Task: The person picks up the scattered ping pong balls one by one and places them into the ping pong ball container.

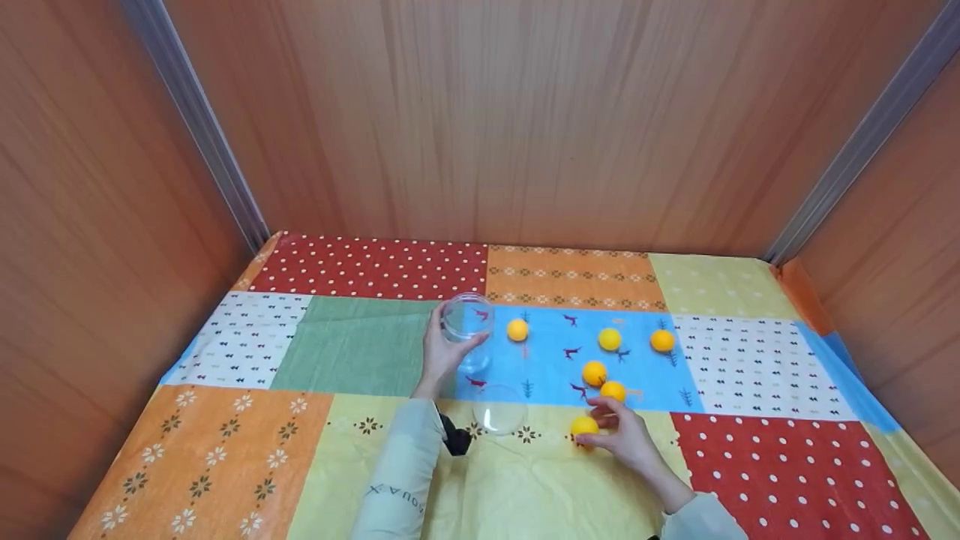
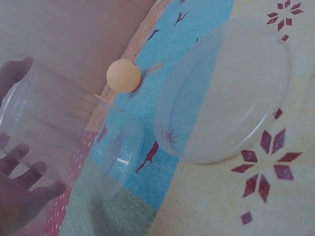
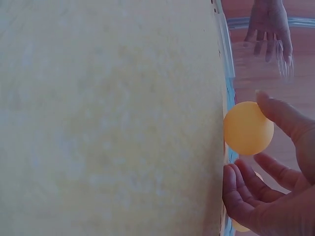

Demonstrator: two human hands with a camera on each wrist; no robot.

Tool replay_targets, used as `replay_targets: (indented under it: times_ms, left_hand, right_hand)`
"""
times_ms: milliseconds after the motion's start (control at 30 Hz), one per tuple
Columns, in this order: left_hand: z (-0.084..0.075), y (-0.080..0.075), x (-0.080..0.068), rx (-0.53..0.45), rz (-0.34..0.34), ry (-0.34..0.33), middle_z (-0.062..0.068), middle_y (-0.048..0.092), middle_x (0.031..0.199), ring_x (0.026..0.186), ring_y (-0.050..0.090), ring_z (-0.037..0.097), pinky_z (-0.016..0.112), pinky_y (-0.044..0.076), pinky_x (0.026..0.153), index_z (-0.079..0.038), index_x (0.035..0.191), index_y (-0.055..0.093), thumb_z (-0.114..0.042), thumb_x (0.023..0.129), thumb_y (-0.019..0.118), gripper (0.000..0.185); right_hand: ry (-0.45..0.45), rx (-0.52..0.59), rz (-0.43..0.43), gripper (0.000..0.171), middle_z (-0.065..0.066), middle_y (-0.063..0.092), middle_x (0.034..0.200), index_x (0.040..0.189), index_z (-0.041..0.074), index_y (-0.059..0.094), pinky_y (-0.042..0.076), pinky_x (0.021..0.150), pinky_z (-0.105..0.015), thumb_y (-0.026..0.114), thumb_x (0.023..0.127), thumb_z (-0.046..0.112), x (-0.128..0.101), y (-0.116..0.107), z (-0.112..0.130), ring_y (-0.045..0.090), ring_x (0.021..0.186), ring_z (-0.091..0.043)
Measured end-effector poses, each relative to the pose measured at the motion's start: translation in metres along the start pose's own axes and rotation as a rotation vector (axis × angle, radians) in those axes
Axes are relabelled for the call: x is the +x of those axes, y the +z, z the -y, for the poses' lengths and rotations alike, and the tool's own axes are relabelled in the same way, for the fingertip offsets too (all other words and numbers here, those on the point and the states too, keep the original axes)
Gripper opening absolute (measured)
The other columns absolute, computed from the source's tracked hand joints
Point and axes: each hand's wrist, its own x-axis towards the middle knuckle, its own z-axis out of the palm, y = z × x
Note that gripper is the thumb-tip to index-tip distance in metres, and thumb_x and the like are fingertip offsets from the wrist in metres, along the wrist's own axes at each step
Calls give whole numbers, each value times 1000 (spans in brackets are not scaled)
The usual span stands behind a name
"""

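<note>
My left hand (image 1: 442, 350) grips a clear plastic jar (image 1: 474, 361) near its rim, fingers on one side and thumb on the other. The jar's open mouth faces up, and its see-through wall shows in the left wrist view. My right hand (image 1: 627, 436) is at an orange ping-pong ball (image 1: 584, 430) on the yellow patch of the cloth. In the right wrist view, thumb and index finger curl round this ball (image 3: 248, 128), their tips right at its surface. The other fingers are bent beside it, low at the cloth. A clear round lid (image 1: 500, 410) lies between my hands.
On the blue patch are more orange balls: one (image 1: 517, 330) beside the jar, a pair (image 1: 595, 373) just beyond my right hand, and others (image 1: 610, 340) farther back. A patchwork cloth (image 1: 367, 337) covers the table, with wood-grain panels (image 1: 480, 135) round three sides.
</note>
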Motion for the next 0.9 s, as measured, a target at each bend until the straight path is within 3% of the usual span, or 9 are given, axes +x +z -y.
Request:
replay_targets:
  times_ms: [300, 600, 833, 900]
  left_hand:
    - [0, 0, 0, -10, -8, -28, 11, 43, 128, 120, 36, 32, 49, 31, 96, -14, 129, 37, -23, 66, 78, 76]
    - [2, 2, 1, -23, -5, -26, 11, 43, 127, 119, 37, 33, 51, 31, 95, -15, 129, 36, -24, 65, 79, 77]
    - [44, 12, 20, 47, -33, 92, 13, 43, 129, 116, 39, 31, 52, 36, 90, -17, 129, 36, -39, 63, 77, 81]
    - [43, 11, 19, 44, -44, 95, 13, 44, 128, 115, 40, 31, 52, 36, 89, -18, 128, 37, -38, 62, 78, 80]
  right_hand:
    - [27, -28, 25, 42, -2, 57, 95, 102, 8, 59, 47, 77, -28, 77, 66, 23, 1, 2, 0, 52, 83, -18]
    - [44, -17, 54, 41, -3, 56, 93, 100, 8, 59, 48, 73, -26, 75, 67, 26, 3, 4, 2, 54, 79, -18]
    - [-102, 3, 50, 40, -7, 57, 90, 99, 3, 59, 50, 69, -28, 75, 68, 23, 5, 9, 7, 58, 77, -21]
    - [-119, 12, 50, 40, -8, 56, 91, 100, 3, 59, 50, 69, -27, 75, 69, 24, 5, 10, 11, 57, 78, -22]
